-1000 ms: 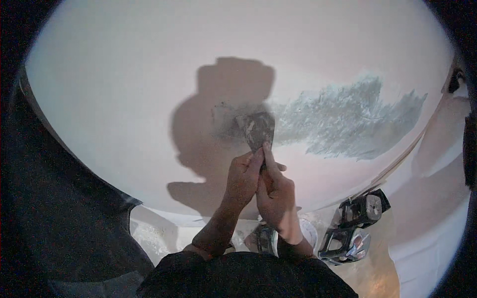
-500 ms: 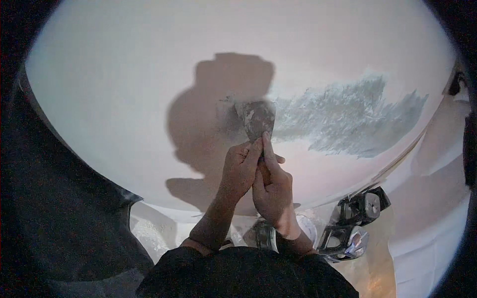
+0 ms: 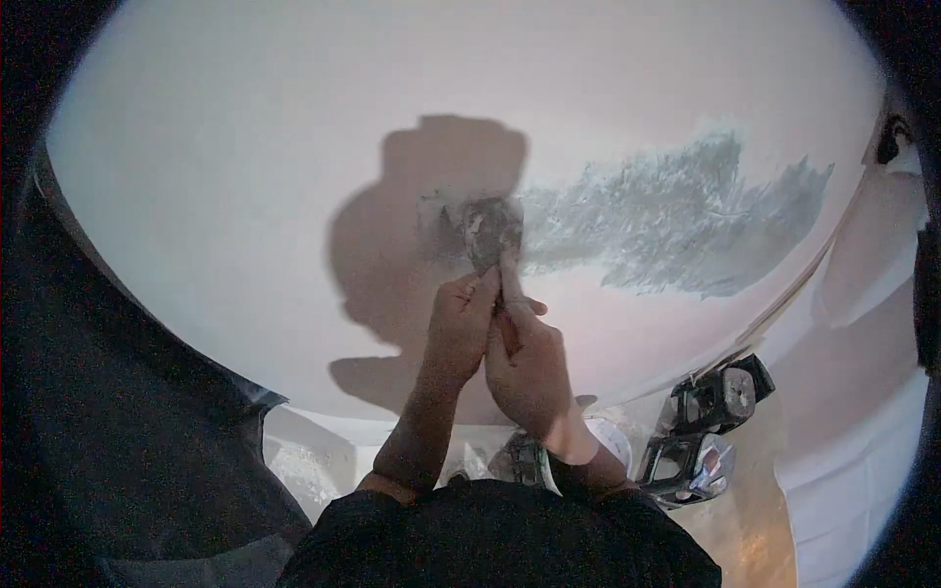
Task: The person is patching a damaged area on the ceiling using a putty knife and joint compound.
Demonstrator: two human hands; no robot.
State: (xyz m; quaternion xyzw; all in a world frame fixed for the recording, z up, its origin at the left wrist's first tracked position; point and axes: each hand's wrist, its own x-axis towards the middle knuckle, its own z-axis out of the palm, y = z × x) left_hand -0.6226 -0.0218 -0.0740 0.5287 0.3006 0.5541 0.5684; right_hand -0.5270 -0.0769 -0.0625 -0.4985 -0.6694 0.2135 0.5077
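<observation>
Both my hands are closed together on a putty knife [image 3: 487, 230], its dark, smeared blade held against the pale wall [image 3: 235, 176]. My left hand [image 3: 459, 321] grips it from the left, and my right hand [image 3: 529, 367] from the right, a finger stretched up along the blade. Most of the handle is hidden inside my hands. To the blade's right runs a rough grey patch of filler [image 3: 676, 220] with streaky, ragged edges. A smaller dark grey smear lies at the blade's left, within my shadow [image 3: 392, 235].
Two black objects with openings and greyish ends [image 3: 720, 400] stand low on the right, beside pale sheeting [image 3: 853, 431]. Another dark object [image 3: 524, 461] shows behind my right forearm. Dark material [image 3: 147, 421] covers the lower left.
My hands and the putty knife have shifted slightly left, and the view has moved a little too. Both hands keep their grip.
</observation>
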